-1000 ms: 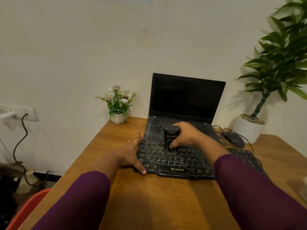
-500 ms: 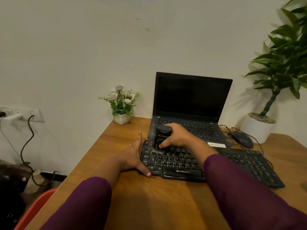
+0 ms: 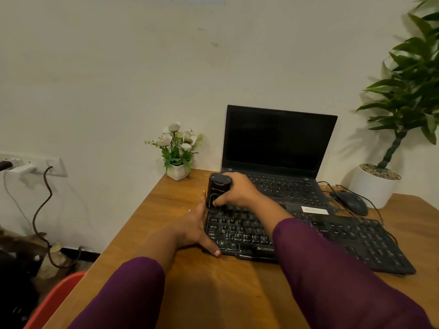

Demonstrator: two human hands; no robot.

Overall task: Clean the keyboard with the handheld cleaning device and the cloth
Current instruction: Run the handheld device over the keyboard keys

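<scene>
Head view: cleaning device (image 3: 217, 193) between both hands, right hand (image 3: 238, 192) and left hand (image 3: 196, 225).

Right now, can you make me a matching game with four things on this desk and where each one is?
Things:
1. cleaning device
2. left hand
3. mouse
4. flower pot

Places:
A. right of the laptop
B. by the wall, left of the laptop
C. gripped in the right hand, on the keyboard's far left corner
D. flat against the keyboard's left edge

Pairs: 1-C, 2-D, 3-A, 4-B

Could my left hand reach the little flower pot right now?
Probably yes: the left hand lies flat at the keyboard's left edge, holding nothing, with bare table between it and the flower pot.
</scene>
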